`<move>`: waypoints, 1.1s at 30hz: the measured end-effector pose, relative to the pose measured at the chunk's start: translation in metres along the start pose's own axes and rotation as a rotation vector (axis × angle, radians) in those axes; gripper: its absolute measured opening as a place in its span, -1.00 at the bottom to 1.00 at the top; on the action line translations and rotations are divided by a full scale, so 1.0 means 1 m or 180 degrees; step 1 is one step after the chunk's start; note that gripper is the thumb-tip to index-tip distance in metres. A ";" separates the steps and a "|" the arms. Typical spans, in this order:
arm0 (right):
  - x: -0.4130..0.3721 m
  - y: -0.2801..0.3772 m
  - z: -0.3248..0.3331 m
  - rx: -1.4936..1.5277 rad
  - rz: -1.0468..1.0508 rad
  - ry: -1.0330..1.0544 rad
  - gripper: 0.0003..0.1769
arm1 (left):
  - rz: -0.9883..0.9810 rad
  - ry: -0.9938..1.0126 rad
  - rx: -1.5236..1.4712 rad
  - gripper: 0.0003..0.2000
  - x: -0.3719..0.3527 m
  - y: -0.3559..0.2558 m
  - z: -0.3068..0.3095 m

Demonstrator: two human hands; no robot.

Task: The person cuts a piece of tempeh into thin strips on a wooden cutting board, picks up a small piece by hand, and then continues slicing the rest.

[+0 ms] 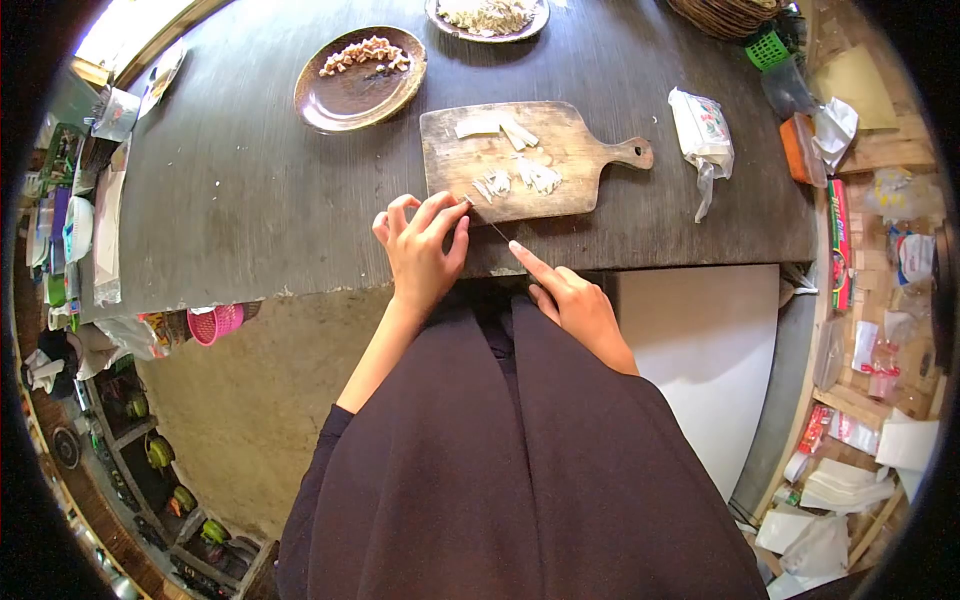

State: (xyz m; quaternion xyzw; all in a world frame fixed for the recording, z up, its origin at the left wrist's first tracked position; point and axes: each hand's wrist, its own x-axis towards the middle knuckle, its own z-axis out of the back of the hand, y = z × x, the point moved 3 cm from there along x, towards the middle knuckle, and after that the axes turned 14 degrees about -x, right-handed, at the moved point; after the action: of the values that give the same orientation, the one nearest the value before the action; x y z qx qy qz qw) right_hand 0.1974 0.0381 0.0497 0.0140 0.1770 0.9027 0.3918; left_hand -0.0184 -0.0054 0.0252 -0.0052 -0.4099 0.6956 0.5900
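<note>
A wooden cutting board (575,155) lies near the table's front edge, its handle pointing right. On it are larger pale pieces (478,127) at the back and small cut strips (540,177) nearer me. My left hand (425,250) is at the board's near left corner, fingertips bent together around a small pale piece (468,201). Closed around a knife, my right hand (582,308) is in front of the table edge, index finger stretched along the knife's back. The thin knife blade (499,232) points toward my left fingertips; its handle is hidden in the hand.
Behind the board stand a brown plate (335,100) of diced pieces and another plate (490,36) heaped with pale shreds. A plastic-wrapped white packet (702,135) lies to the right. A pink basket (215,322) sits below the table's left edge. Shelves with packages (840,485) line the right.
</note>
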 end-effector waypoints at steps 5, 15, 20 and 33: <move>0.002 0.001 -0.002 0.0008 -0.0008 0.0023 -0.24 | 0.0009 -0.0023 -0.0036 -0.82 0.000 0.001 -0.001; 0.013 0.007 -0.005 -0.0109 -0.0029 0.0047 -0.24 | 0.0038 -0.0088 -0.0029 -0.80 -0.003 0.003 -0.004; -0.008 -0.005 0.003 0.0010 -0.0106 0.0221 -0.25 | -0.0018 -0.0029 0.0019 -0.78 -0.005 0.001 -0.003; -0.008 -0.008 -0.004 0.0129 -0.0148 -0.0336 -0.22 | 0.0151 0.0057 0.0066 -0.71 -0.001 -0.008 -0.004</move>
State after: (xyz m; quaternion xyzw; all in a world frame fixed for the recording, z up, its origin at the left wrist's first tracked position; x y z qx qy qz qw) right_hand 0.2076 0.0363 0.0444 0.0654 0.1747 0.8876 0.4211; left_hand -0.0098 -0.0047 0.0266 -0.0150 -0.3972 0.7135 0.5770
